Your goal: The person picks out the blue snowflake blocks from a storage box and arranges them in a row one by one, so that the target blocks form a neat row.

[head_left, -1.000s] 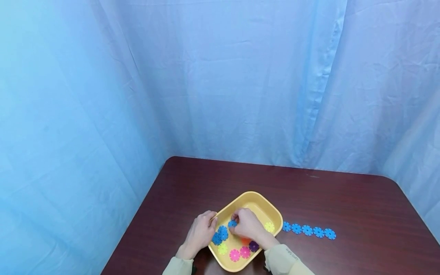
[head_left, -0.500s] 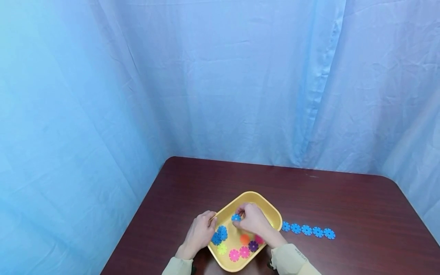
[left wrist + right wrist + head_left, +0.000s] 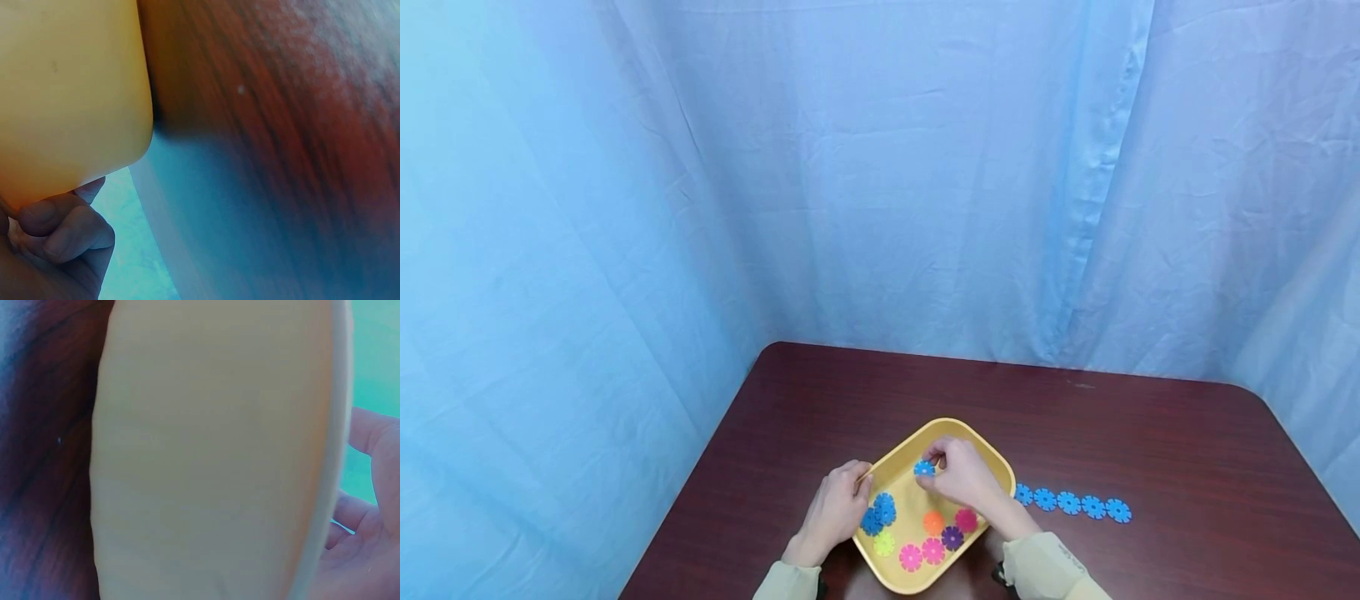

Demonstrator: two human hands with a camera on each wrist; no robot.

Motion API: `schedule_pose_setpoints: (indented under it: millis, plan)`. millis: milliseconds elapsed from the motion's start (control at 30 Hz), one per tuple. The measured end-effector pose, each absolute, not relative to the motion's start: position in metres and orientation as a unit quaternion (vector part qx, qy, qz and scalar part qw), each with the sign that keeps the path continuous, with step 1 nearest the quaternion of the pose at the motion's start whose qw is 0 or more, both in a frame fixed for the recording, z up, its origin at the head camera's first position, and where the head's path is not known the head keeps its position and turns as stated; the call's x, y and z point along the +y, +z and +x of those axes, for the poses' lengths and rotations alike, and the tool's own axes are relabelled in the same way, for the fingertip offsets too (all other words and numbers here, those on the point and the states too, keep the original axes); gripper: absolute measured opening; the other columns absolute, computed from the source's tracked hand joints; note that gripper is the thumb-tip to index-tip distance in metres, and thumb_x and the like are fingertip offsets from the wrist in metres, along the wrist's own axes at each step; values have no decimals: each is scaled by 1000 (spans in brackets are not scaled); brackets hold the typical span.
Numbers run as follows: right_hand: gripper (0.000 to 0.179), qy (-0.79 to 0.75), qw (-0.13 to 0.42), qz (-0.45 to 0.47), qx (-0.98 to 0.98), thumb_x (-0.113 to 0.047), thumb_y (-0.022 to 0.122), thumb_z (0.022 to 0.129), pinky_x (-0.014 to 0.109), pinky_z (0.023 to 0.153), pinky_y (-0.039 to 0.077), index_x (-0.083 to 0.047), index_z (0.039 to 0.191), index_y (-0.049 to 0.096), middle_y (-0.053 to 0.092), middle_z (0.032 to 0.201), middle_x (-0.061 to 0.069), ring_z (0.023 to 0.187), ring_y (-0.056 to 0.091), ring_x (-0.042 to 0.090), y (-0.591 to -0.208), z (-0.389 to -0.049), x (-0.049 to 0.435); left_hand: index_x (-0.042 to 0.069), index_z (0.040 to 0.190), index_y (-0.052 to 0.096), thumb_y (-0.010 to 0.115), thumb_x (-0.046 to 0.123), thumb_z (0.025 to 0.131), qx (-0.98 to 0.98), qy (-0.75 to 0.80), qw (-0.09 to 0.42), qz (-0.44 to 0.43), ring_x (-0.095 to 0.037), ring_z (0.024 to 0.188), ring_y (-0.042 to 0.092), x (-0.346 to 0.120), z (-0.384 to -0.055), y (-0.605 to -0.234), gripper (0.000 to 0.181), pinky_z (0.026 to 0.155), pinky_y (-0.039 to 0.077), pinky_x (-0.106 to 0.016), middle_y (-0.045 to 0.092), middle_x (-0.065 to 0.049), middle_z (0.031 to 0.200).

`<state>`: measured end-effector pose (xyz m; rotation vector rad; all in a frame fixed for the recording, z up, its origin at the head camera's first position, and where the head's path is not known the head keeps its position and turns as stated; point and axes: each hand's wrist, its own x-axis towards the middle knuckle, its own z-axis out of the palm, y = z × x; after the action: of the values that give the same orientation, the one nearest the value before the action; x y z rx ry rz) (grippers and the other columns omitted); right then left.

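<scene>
My left hand (image 3: 833,510) grips the left rim of a yellow plastic tub (image 3: 912,498), thumb inside. In the left wrist view, curled fingers (image 3: 78,234) press against the tub's outer wall (image 3: 69,94). Over the tub's inside, my right hand (image 3: 967,477) pinches a blue snowflake disc (image 3: 923,469) between thumb and fingers. The tub's wall (image 3: 212,450) hides much of that hand (image 3: 369,556) in the right wrist view. Inside lie stacked blue discs (image 3: 880,514), a yellow disc (image 3: 884,544), pink discs (image 3: 912,557), a purple disc (image 3: 952,538) and an orange disc (image 3: 933,523).
Right of the tub, several blue discs (image 3: 1068,502) lie in a row on the dark wooden table (image 3: 1180,450), the nearest one close to the tub's rim. Light blue curtains (image 3: 880,208) hang behind and beside the table.
My right hand has drawn the blue disc up and to the right, away from the stack. A dark pink disc now shows; the right-hand yellow disc is covered. The left hand stays put.
</scene>
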<state>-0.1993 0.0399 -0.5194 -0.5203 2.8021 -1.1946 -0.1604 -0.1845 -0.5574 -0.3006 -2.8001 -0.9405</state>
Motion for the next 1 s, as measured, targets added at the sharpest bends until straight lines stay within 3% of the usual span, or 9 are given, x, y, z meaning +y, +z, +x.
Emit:
schedule_pose_setpoints:
  millis: [433, 1000]
  plan:
    - [24, -399, -17, -177, 900, -15, 88, 72, 27, 66, 49, -10, 88, 71, 62, 81, -6, 74, 54, 15, -508, -200, 54, 6, 108, 72, 62, 10, 97, -939, -319, 82, -102, -11, 85, 64, -184, -161, -557, 15, 74, 53, -33, 69, 0, 99]
    - [29, -387, -14, -140, 911, -18, 89, 74, 30, 69, 51, -8, 94, 71, 62, 84, -3, 76, 53, 15, -502, -203, 89, 7, 107, 72, 62, 10, 97, -939, -320, 73, -100, -9, 82, 62, -185, -161, -557, 15, 71, 53, -31, 68, 1, 96]
